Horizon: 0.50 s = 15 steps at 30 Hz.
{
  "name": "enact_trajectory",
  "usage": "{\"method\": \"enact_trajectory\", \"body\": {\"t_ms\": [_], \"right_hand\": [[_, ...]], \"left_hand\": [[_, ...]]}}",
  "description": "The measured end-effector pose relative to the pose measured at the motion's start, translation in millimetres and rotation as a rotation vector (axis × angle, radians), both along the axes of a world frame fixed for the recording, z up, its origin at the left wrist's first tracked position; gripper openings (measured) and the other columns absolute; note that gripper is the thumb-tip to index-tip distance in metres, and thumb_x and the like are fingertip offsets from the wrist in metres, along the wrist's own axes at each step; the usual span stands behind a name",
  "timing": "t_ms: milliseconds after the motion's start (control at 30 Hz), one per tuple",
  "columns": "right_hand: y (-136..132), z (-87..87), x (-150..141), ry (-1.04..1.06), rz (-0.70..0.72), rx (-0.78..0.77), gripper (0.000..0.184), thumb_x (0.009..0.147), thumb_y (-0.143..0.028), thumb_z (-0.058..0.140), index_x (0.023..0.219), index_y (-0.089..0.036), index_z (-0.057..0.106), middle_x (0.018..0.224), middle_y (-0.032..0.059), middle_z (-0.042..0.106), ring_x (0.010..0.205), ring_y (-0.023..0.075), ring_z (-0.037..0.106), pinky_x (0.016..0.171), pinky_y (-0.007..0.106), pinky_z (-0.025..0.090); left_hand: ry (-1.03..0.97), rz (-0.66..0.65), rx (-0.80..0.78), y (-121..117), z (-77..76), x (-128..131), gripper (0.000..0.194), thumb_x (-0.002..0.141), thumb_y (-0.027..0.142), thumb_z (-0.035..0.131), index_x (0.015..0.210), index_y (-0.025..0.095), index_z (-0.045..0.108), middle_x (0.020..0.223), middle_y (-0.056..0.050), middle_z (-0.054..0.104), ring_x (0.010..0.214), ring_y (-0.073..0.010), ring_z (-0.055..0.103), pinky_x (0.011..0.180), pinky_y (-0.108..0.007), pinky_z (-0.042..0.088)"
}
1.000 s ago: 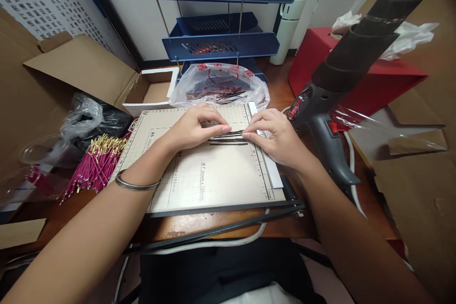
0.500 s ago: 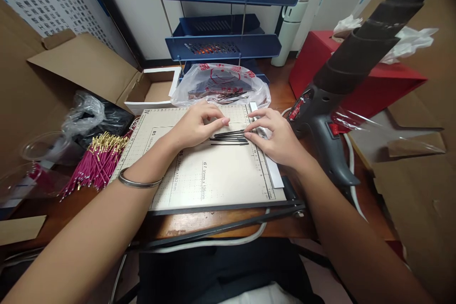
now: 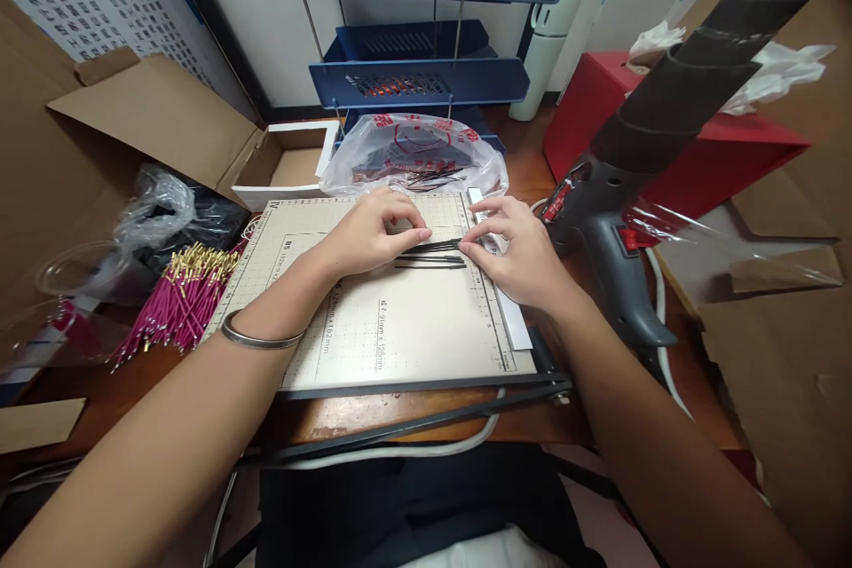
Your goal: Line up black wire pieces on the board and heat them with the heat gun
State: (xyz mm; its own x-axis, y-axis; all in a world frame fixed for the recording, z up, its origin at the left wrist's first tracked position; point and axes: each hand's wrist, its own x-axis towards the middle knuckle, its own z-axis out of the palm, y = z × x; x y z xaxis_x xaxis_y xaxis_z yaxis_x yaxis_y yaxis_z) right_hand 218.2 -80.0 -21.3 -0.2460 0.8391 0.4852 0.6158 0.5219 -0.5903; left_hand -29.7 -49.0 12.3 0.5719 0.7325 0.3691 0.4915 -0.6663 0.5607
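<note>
Several thin black cords (image 3: 431,259) lie side by side on the cream board of a paper trimmer (image 3: 346,337). My left hand (image 3: 376,235) rests over the board, thumb and forefinger closed at the left end of the upper cords. From the other side my right hand (image 3: 512,248) pinches their right ends between thumb and fingertips, close to the trimmer's white edge strip. The lowest cords lie on the board, apart from my fingers. A metal bangle (image 3: 261,335) circles my left wrist.
A clear plastic bag (image 3: 413,155) with more black cords lies behind the board. Magenta cords with gold ends (image 3: 183,297) are heaped left. A grey heat gun (image 3: 612,240) stands right, before a red box (image 3: 599,98). The trimmer's black arm (image 3: 426,422) runs along the front.
Both hands stay almost in place. The upper cords are drawn closer together between my fingers, leaving a gap above the lowest ones. The view has shifted slightly.
</note>
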Motion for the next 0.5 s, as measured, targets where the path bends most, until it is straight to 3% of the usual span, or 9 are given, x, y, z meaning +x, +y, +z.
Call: {"method": "enact_trajectory", "body": {"t_ms": [133, 267, 500], "right_hand": [[-2.6, 2.1, 0.3, 0.03, 0.055, -0.014, 0.009, 0.085, -0.021, 0.076, 0.078, -0.027, 0.079, 0.137, 0.006, 0.069, 0.136, 0.0338, 0.059, 0.12, 0.065, 0.04], [-4.1, 1.2, -0.2, -0.013, 0.078, -0.029, 0.011, 0.083, -0.021, 0.078, 0.074, -0.028, 0.078, 0.146, 0.0036, 0.066, 0.154, 0.0385, 0.045, 0.127, 0.072, 0.029], [-5.0, 1.8, 2.9, -0.043, 0.113, -0.087, 0.008, 0.083, -0.023, 0.08, 0.077, -0.027, 0.079, 0.156, 0.0021, 0.061, 0.161, 0.0407, 0.036, 0.128, 0.077, 0.024]], "left_hand": [[0.007, 0.009, -0.006, 0.0, -0.6, 0.1, 0.025, 0.094, 0.039, 0.068, 0.08, 0.02, 0.074, 0.086, -0.004, 0.077, 0.087, -0.0207, 0.065, 0.086, -0.037, 0.046], [0.006, 0.009, 0.0, 0.2, -1.0, 0.0, 0.025, 0.094, 0.039, 0.068, 0.079, 0.02, 0.074, 0.086, -0.004, 0.077, 0.086, -0.0202, 0.064, 0.087, -0.036, 0.046], [0.007, -0.033, 0.016, -1.2, -0.2, -0.2, 0.025, 0.095, 0.038, 0.068, 0.079, 0.02, 0.073, 0.086, -0.004, 0.076, 0.086, -0.0199, 0.064, 0.086, -0.036, 0.046]]}}
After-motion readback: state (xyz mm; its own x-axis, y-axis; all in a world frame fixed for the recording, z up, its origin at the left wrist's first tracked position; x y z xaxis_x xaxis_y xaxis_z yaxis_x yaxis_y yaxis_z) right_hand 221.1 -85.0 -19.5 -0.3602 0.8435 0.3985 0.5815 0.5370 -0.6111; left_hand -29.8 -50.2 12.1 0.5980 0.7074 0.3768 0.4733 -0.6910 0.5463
